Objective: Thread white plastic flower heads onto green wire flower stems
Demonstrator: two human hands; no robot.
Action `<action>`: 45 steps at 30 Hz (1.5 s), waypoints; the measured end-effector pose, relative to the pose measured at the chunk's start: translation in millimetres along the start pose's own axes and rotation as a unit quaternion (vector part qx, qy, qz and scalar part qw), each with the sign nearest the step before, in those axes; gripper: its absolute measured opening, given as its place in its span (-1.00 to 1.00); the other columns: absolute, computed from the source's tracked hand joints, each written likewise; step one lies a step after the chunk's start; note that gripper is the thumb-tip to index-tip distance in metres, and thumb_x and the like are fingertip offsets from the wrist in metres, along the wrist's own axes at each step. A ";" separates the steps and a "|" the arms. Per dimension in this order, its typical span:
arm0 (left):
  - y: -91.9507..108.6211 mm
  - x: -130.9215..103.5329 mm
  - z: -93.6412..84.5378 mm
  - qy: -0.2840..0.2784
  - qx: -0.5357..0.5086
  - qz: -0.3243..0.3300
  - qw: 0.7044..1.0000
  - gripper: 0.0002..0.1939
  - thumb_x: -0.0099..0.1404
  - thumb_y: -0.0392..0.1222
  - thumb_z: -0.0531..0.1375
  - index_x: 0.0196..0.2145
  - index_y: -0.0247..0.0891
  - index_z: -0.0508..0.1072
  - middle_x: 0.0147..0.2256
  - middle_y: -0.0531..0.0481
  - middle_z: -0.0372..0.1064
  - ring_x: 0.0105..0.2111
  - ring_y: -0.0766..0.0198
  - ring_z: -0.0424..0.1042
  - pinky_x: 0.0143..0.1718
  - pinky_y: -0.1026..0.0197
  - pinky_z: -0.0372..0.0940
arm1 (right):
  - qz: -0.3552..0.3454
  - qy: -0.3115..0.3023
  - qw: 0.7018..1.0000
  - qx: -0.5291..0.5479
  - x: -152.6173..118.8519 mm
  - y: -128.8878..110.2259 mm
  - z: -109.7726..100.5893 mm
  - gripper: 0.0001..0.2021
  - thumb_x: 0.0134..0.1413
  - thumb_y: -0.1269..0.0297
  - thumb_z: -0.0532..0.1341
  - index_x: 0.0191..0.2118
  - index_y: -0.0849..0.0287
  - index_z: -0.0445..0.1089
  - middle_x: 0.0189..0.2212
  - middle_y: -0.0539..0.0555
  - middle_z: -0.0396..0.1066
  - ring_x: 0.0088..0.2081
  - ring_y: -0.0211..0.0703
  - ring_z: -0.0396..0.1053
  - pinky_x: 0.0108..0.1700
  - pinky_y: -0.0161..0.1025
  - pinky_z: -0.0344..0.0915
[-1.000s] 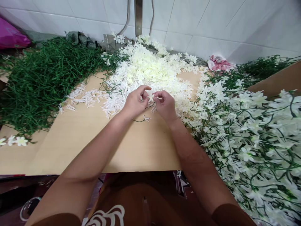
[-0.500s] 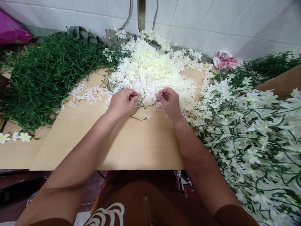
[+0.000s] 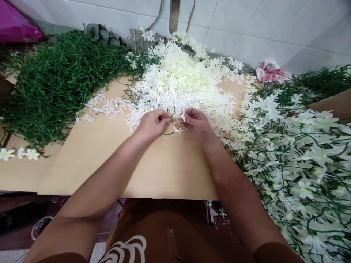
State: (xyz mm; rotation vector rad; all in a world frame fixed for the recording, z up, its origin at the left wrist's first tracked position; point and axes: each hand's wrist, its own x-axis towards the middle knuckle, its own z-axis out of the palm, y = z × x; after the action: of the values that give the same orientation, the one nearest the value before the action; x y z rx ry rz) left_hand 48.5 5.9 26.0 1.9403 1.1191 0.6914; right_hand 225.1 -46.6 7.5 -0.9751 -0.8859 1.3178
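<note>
My left hand (image 3: 155,123) pinches a thin green plastic stem (image 3: 168,134) whose branches curl out between my two hands. A small white piece of artificial flower (image 3: 178,129) sits on one branch. My right hand (image 3: 196,123) is closed, with a white artificial flower (image 3: 182,117) between thumb and fingertips, close to the stem; whether flower and stem touch I cannot tell. Just beyond both hands lies a heap of loose white and cream flower heads (image 3: 189,73), with thin white pieces (image 3: 153,100) along its near side.
A big pile of green stems (image 3: 63,84) covers the left. Stems bearing white flowers (image 3: 298,164) are heaped high on the right. Brown cardboard (image 3: 164,171) lies under my forearms. A tiled wall (image 3: 246,25) stands behind, with a pink and white cloth (image 3: 271,72) near it.
A white flower now shows in my right fingertips. Both hands appear slightly lower and further right, as the whole view has shifted a little. My left hand keeps its pinch on the stem.
</note>
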 end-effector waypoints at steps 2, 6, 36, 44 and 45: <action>2.9 -1.7 -0.5 -0.007 -0.086 -0.015 0.996 -0.93 0.12 -0.23 0.19 -0.44 -0.28 0.45 -0.49 0.04 0.41 -0.47 0.32 0.32 -0.40 0.25 0.20 | 0.019 -0.004 0.999 0.034 -0.6 0.9 2.1 -0.57 -0.41 0.11 0.52 -0.41 0.13 0.34 -0.53 -0.12 0.36 -0.47 -0.36 0.34 -0.39 -0.35 0.36; 13.9 -6.2 0.2 -0.014 -0.157 -0.009 0.987 -0.96 0.07 -0.27 0.21 -0.48 -0.30 0.43 -0.52 0.06 0.39 -0.47 0.34 0.34 -0.39 0.27 0.24 | 0.023 -0.018 0.999 0.041 -2.4 0.3 7.2 -0.58 -0.37 0.11 0.51 -0.41 0.13 0.33 -0.53 -0.12 0.37 -0.49 -0.39 0.33 -0.40 -0.37 0.35; 5.7 -7.1 -1.1 0.000 -0.184 -0.039 0.982 -0.86 0.05 -0.18 0.25 -0.51 -0.29 0.40 -0.55 0.06 0.34 -0.52 0.38 0.26 -0.47 0.29 0.15 | -0.023 0.004 0.999 -0.041 -5.5 -0.1 17.1 -0.57 -0.39 0.03 0.49 -0.45 0.11 0.32 -0.55 -0.13 0.38 -0.49 -0.34 0.35 -0.36 -0.31 0.35; 13.0 -9.3 -3.2 -0.001 -0.163 -0.048 0.985 -0.92 0.06 -0.26 0.22 -0.53 -0.29 0.39 -0.57 0.08 0.32 -0.54 0.38 0.24 -0.46 0.28 0.17 | -0.059 -0.004 0.993 -0.105 -8.5 -0.7 19.9 -0.62 -0.27 0.04 0.46 -0.44 0.12 0.33 -0.53 -0.11 0.33 -0.49 -0.37 0.28 -0.39 -0.33 0.27; 13.5 -9.5 -3.5 0.000 -0.159 -0.050 0.986 -0.92 0.06 -0.26 0.22 -0.53 -0.29 0.39 -0.58 0.08 0.31 -0.54 0.38 0.24 -0.46 0.28 0.17 | -0.064 -0.004 0.991 -0.115 -9.2 -1.3 20.3 -0.63 -0.26 0.03 0.45 -0.44 0.12 0.32 -0.52 -0.10 0.32 -0.48 -0.36 0.28 -0.39 -0.32 0.27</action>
State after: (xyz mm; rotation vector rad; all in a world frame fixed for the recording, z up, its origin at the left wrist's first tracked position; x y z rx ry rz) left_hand 47.6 -5.5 38.4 1.6043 1.0273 0.7644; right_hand 206.1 -54.4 16.1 -1.0732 -1.1058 1.1286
